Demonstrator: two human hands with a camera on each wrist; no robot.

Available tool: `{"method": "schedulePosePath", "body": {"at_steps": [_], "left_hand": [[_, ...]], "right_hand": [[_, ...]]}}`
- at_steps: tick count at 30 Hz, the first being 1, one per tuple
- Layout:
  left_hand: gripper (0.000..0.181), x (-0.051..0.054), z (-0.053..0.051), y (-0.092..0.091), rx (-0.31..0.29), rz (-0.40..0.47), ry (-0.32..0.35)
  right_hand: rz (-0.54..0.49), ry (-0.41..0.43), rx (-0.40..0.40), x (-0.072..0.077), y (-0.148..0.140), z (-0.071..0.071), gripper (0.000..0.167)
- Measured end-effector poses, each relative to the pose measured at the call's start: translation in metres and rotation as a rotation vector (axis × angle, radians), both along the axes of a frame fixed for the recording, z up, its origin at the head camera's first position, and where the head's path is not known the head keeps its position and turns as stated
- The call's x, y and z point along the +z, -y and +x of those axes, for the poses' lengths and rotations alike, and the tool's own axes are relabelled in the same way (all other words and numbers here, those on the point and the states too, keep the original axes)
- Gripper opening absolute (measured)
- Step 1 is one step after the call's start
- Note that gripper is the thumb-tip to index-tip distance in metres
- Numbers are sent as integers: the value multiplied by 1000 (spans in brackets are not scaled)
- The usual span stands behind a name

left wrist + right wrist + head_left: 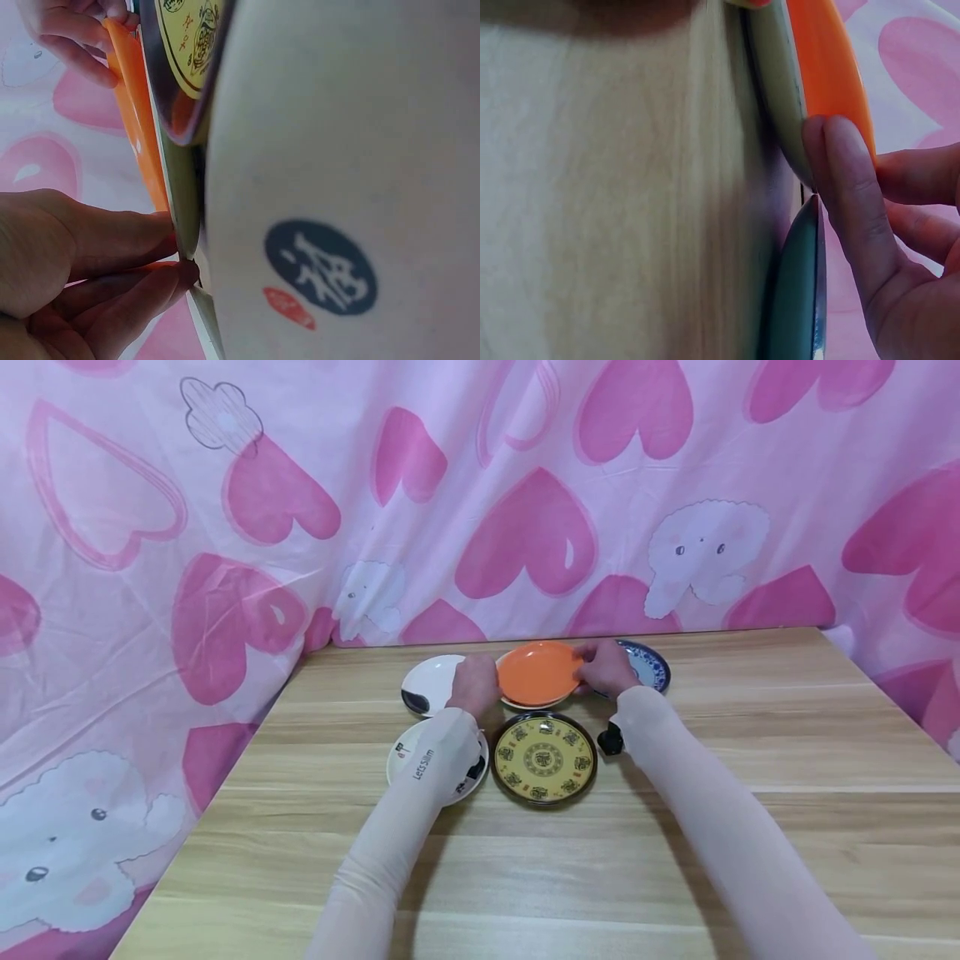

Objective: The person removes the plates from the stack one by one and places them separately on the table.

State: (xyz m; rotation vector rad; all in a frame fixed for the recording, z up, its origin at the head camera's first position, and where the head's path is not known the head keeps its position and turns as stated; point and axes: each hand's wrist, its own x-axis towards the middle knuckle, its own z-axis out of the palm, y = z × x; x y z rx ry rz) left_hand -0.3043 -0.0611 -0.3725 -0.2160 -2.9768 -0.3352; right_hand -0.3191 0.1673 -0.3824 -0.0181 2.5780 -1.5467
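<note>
An orange plate [538,672] lies on top of a pale plate [517,704] in the back row. My left hand [475,683] pinches the orange plate's left rim, its fingertips close against the pale plate's edge in the left wrist view. On the opposite side my right hand [606,667] holds the right rim between thumb [851,169] and fingers; the thumb lies beside the pale plate's edge. In the right wrist view the orange plate tilts slightly away from the pale one. Beneath my left wrist is a white plate with black and red marks [401,766], partly hidden.
A white plate with a black patch [431,681] stands at back left, a blue-patterned plate [651,668] at back right. In front is a yellow plate with a dark rim [543,760]. A pink heart-print curtain [525,535] hangs behind the wooden table [555,877].
</note>
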Motion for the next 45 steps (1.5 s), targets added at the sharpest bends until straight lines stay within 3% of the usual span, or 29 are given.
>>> {"method": "schedulePosePath", "body": {"at_steps": [7, 15, 27, 36, 45], "left_hand": [[12, 1, 3, 0, 10, 24, 40], [12, 0, 0, 0, -5, 12, 21], [17, 1, -1, 2, -43, -18, -5], [9, 1, 3, 2, -30, 22, 33], [12, 3, 4, 2, -16, 6, 44]], "right_hand": [[-43, 39, -31, -3, -1, 2, 52], [-89, 47, -52, -1, -4, 1, 51], [-111, 76, -50, 8, -16, 4, 52], [-128, 68, -32, 16, -25, 8, 49], [-115, 61, -27, 24, -33, 14, 48]]}}
